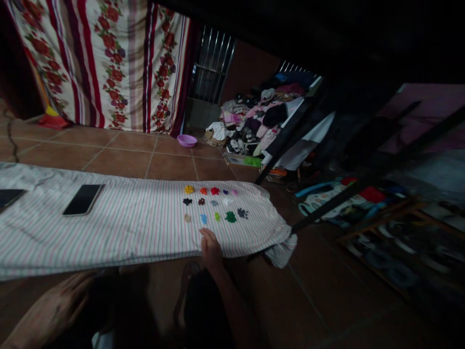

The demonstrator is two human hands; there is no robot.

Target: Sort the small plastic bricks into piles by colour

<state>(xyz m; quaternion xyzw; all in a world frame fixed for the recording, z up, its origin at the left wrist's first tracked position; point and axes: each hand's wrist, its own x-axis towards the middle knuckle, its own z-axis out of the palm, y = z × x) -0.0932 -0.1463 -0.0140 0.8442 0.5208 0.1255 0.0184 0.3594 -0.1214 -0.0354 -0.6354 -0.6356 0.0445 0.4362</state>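
Small piles of tiny coloured pieces lie in three rows on a striped cloth (145, 232). My right hand (211, 246) is at the cloth's near edge, fingers curled together; anything between them is too small to make out. Just beyond its fingertips sits the light blue pile (204, 219). Beside that are a beige pile (187, 218), a lime green pile (217, 216) and a dark green pile (230, 216). Farther back are a yellow pile (189, 189) and a red pile (215, 191). My left hand (54, 308) rests low at the left on my leg, fingers stretched out.
A phone (83, 199) lies on the cloth to the left, with another dark flat device (10, 197) at the edge. Beyond are a purple basin (187, 140) and heaped clothes (257, 116). Dark slanted bars (327, 208) stand at the right.
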